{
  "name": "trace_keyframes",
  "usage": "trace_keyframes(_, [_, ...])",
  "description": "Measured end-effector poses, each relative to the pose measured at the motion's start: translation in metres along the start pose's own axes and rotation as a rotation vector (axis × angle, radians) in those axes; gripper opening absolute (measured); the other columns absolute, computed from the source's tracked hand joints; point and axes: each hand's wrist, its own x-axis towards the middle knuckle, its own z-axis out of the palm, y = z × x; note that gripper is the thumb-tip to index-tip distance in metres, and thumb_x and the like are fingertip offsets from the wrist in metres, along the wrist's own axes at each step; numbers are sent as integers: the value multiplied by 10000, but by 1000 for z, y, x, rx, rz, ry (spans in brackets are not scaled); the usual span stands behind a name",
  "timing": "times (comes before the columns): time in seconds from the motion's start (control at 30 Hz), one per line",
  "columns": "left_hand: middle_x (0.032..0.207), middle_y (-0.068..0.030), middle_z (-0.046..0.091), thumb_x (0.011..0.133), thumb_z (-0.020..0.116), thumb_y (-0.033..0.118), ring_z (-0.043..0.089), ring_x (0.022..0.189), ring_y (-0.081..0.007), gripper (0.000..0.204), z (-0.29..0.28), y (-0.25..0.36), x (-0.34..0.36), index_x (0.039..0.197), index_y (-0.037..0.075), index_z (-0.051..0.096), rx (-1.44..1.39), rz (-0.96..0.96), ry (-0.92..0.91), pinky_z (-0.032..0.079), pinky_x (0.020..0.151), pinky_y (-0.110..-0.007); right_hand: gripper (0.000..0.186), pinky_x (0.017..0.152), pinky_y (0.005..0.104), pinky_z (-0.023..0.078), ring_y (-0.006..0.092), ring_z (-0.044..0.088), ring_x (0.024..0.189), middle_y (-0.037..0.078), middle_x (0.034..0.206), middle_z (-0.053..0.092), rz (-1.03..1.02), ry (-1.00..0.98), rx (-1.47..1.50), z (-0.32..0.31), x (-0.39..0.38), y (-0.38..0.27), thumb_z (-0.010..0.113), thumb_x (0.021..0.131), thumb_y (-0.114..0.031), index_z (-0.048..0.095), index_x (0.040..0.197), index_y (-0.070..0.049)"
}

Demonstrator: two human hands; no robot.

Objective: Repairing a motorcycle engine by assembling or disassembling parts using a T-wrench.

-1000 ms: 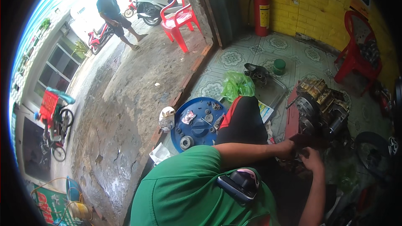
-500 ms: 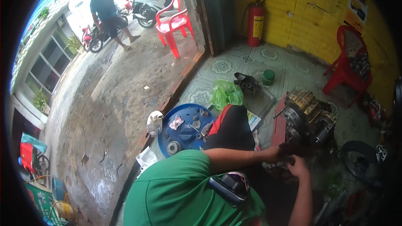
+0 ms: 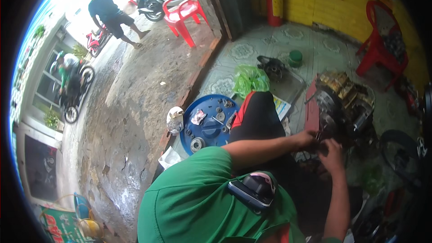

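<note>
My left hand [image 3: 307, 140] and my right hand [image 3: 331, 156] are close together in front of a partly stripped motorcycle engine [image 3: 344, 96]. Both have their fingers curled inward around a small dark thing that I cannot make out against the shadow. The engine has a gold-brown, grimy casing and dark round metal parts on its near side. Along its left side stands a dark red panel or box [image 3: 311, 108]. My left forearm reaches across past my raised knee, while the right one comes up from the lower edge.
Left of my knee lies a blue round lid [image 3: 208, 143] with several metal parts. Beyond are a green plastic bag [image 3: 249, 81], a metal tray [image 3: 292, 91] and a green tub [image 3: 295, 57]. Red chairs [image 3: 184, 13] and a fire extinguisher [image 3: 274, 2] stand farther off. A motorcyclist [image 3: 67, 76] passes outside.
The view has shifted, so the floor things sit differently in the picture. A motorcyclist has come into sight on the left. My hands stay close together by the engine.
</note>
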Motion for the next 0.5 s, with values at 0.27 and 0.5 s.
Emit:
trace_keyframes(0.27, [1102, -102, 671, 962, 533, 85, 665, 997, -262, 308, -14, -6, 17, 1267, 92, 577, -341, -186, -165, 544, 901, -433, 221, 842, 411, 458, 295, 603, 942, 90, 974, 595, -93, 231, 39, 0, -2, 13, 735, 736, -59, 645, 938, -63])
trace_keyframes(0.5, [1254, -114, 588, 1006, 471, 150, 612, 1127, -303, 334, 5, 16, -1, 1334, 95, 504, -273, -92, -224, 482, 1007, -489, 182, 841, 385, 458, 277, 603, 969, 83, 985, 606, -130, 293, 13, -2, 0, 14, 730, 732, -57, 654, 898, -52])
